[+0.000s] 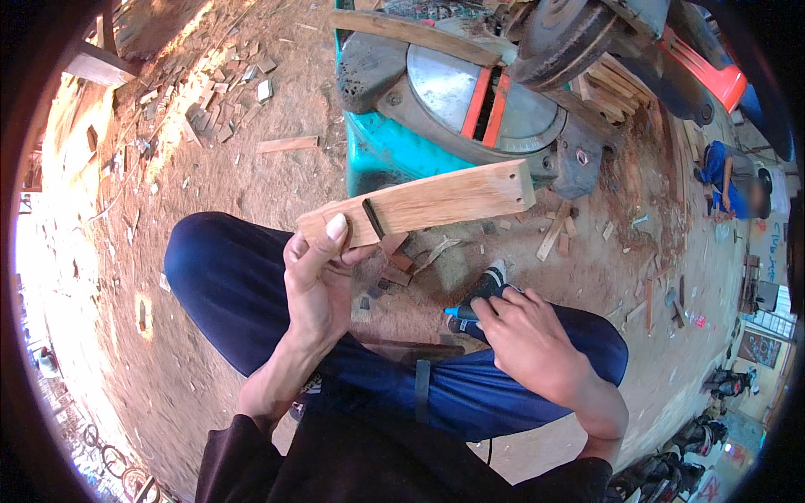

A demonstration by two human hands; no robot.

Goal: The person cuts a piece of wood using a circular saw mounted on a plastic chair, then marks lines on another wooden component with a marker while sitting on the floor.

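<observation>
My left hand is closed round the near end of a short, thick wooden board, its thumb pressed on the top face. A narrow black strip or slot crosses the board close to my fingers; I cannot tell which. Small dark holes show at the board's far right end, which rises toward the saw. In my right hand, held over my right leg, is a slim blue-tipped marker, mostly hidden by the fingers. The marker is apart from the board.
Just beyond the board stands a miter saw with a teal base, round metal table and orange inserts. A wood strip lies across it. Offcuts litter the dirt floor. Another person in blue sits at the far right.
</observation>
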